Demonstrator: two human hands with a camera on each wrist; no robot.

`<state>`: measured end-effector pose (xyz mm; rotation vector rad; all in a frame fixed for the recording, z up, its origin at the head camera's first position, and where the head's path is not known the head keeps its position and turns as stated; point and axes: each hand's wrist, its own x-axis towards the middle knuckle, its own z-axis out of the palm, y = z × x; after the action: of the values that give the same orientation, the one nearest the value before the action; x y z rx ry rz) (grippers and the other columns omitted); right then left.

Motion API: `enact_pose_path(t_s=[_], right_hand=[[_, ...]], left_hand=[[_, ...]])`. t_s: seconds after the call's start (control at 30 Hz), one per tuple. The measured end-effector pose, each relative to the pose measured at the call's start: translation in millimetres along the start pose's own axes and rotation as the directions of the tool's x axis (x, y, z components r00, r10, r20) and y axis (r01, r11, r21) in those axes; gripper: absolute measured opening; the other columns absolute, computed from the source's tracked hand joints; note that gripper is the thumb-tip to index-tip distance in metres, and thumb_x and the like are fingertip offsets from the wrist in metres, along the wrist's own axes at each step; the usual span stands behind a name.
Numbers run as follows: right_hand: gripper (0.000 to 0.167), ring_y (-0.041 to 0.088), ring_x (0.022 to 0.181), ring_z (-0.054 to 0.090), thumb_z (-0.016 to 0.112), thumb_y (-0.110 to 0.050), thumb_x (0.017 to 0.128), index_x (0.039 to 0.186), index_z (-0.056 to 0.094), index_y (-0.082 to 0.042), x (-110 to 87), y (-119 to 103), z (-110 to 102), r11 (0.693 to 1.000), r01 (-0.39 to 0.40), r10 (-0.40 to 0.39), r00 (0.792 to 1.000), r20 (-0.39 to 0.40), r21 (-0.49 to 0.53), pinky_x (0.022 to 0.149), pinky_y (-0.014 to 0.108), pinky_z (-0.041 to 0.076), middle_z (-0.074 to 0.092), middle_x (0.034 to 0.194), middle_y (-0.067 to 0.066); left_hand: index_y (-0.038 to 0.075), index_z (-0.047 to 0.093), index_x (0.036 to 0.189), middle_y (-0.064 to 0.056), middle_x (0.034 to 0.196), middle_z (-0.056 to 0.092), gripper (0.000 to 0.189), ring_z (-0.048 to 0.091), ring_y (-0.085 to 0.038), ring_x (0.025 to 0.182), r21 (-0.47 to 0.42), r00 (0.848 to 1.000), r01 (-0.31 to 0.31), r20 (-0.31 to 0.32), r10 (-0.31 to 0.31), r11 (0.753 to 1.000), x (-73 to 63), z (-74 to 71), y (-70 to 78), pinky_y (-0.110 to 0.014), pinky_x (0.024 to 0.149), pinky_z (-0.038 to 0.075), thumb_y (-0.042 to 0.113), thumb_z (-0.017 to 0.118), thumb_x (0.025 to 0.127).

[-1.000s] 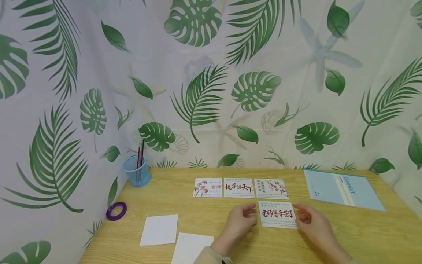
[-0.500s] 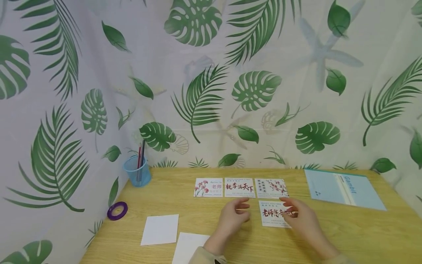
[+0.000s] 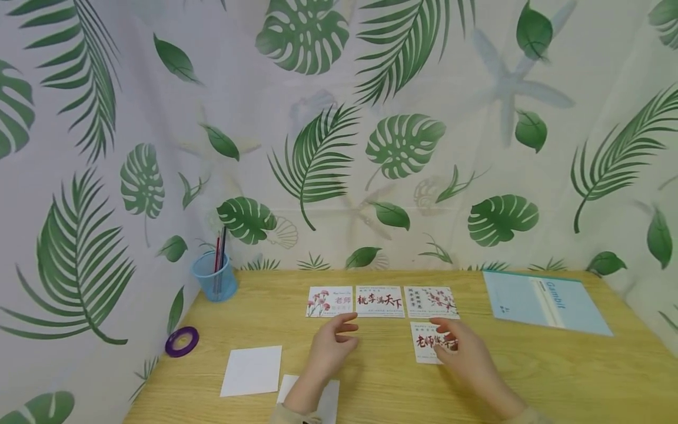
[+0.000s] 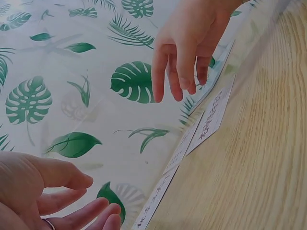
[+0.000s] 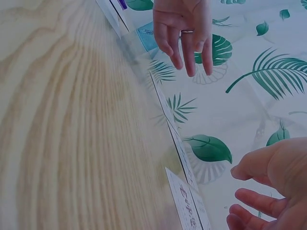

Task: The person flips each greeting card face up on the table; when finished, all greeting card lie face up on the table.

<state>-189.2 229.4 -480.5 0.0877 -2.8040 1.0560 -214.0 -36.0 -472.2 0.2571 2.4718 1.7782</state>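
Observation:
Three printed cards lie in a row on the wooden table: a card with pink flowers (image 3: pixel 323 300), a card with dark red lettering (image 3: pixel 379 301) and a card with a blossom branch (image 3: pixel 431 302). Below the last one lies a fourth card with red lettering (image 3: pixel 426 341). My right hand (image 3: pixel 466 353) hovers over this fourth card's right part, fingers loosely bent and holding nothing. To the left, my left hand (image 3: pixel 329 347) is held above the table below the flower card, its fingers relaxed and nothing in them. Both hands also show in the left wrist view, apart from the cards.
Two blank white cards lie at the left, a square one (image 3: pixel 251 371) and another (image 3: pixel 329 394) partly behind the left forearm. A purple tape roll (image 3: pixel 182 341), a blue pen cup (image 3: pixel 214 278) and a light blue notebook (image 3: pixel 548 303) lie around the table's sides.
Both hands have let go of the fourth card's sides. The left hand has moved left, away from it; the right hand has lifted and shifted left over the card.

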Motion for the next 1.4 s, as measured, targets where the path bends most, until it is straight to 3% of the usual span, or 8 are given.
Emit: enact_pose_path(t_s=[0.3, 0.57, 0.8, 1.0, 1.13, 1.27, 1.4], right_hand=[[0.047, 0.019, 0.091, 0.061, 0.073, -0.003, 0.082, 0.127, 0.063, -0.009, 0.7, -9.9, 5.6, 1.000, 0.012, -0.012, 1.000, 0.001, -0.004, 0.076, 0.033, 0.054, 0.067, 0.108, 0.010], [0.045, 0.023, 0.094, 0.062, 0.073, -0.001, 0.082, 0.125, 0.065, -0.009, 2.5, -21.7, 18.1, 0.993, 0.113, -0.112, 0.993, -0.021, 0.026, 0.073, 0.028, 0.053, 0.067, 0.108, 0.010], [0.048, 0.026, 0.096, 0.061, 0.075, 0.003, 0.079, 0.124, 0.065, -0.010, 1.9, -35.6, 28.5, 0.981, 0.189, -0.189, 0.982, -0.020, 0.034, 0.075, 0.029, 0.054, 0.068, 0.110, 0.009], [0.052, 0.023, 0.102, 0.059, 0.077, 0.005, 0.075, 0.123, 0.066, -0.012, -2.0, -44.4, 40.7, 0.964, 0.266, -0.267, 0.962, -0.060, -0.026, 0.085, 0.036, 0.052, 0.067, 0.111, 0.004], [0.055, 0.021, 0.106, 0.057, 0.078, 0.005, 0.071, 0.122, 0.067, -0.014, -4.6, -49.1, 51.6, 0.939, 0.338, -0.342, 0.936, -0.079, -0.061, 0.091, 0.041, 0.050, 0.065, 0.112, -0.001], [0.054, 0.022, 0.108, 0.056, 0.078, 0.004, 0.071, 0.122, 0.067, -0.013, -7.2, -54.4, 58.2, 0.914, 0.401, -0.404, 0.913, -0.058, -0.058, 0.091, 0.044, 0.051, 0.064, 0.113, 0.000], [0.054, 0.022, 0.111, 0.055, 0.078, 0.001, 0.073, 0.123, 0.066, -0.015, -11.1, -59.8, 61.6, 0.903, 0.426, -0.428, 0.904, -0.013, -0.055, 0.093, 0.045, 0.051, 0.063, 0.115, -0.001]], left_hand=[[0.005, 0.062, 0.130, -0.021, 0.116, 0.069, 0.045, 0.069, -0.028, 0.093, 0.077, 0.999, 0.017, -0.040, -0.014, 0.997, -7.5, -35.1, -7.1, -0.036, 0.075, 0.059, 0.002, 0.067, 0.085], [0.007, 0.062, 0.130, -0.017, 0.116, 0.069, 0.043, 0.067, -0.026, 0.095, 0.200, 0.995, 0.088, -0.068, -0.075, 0.976, -13.2, -72.5, -19.1, -0.038, 0.075, 0.057, 0.006, 0.068, 0.088], [0.007, 0.062, 0.130, -0.015, 0.116, 0.069, 0.042, 0.067, -0.027, 0.096, 0.242, 0.988, 0.141, -0.095, -0.121, 0.960, -23.8, -97.9, -29.1, -0.038, 0.075, 0.058, 0.007, 0.069, 0.088], [0.008, 0.062, 0.130, -0.013, 0.115, 0.070, 0.043, 0.067, -0.024, 0.094, 0.270, 0.988, 0.142, -0.099, -0.119, 0.952, -28.8, -110.5, -30.7, -0.040, 0.077, 0.057, 0.008, 0.070, 0.088], [0.008, 0.063, 0.128, -0.014, 0.113, 0.070, 0.042, 0.067, -0.021, 0.089, 0.282, 0.989, 0.136, -0.095, -0.113, 0.950, -31.8, -114.5, -32.7, -0.039, 0.076, 0.057, 0.006, 0.070, 0.087], [0.006, 0.064, 0.125, -0.015, 0.109, 0.071, 0.041, 0.068, -0.022, 0.086, 0.290, 0.991, 0.120, -0.089, -0.098, 0.950, -37.0, -116.9, -36.5, -0.038, 0.075, 0.058, 0.003, 0.071, 0.085], [0.005, 0.064, 0.125, -0.014, 0.107, 0.071, 0.040, 0.069, -0.023, 0.086, 0.311, 0.992, 0.123, -0.058, -0.111, 0.942, -43.4, -119.3, -40.7, -0.038, 0.074, 0.058, 0.005, 0.072, 0.085]])
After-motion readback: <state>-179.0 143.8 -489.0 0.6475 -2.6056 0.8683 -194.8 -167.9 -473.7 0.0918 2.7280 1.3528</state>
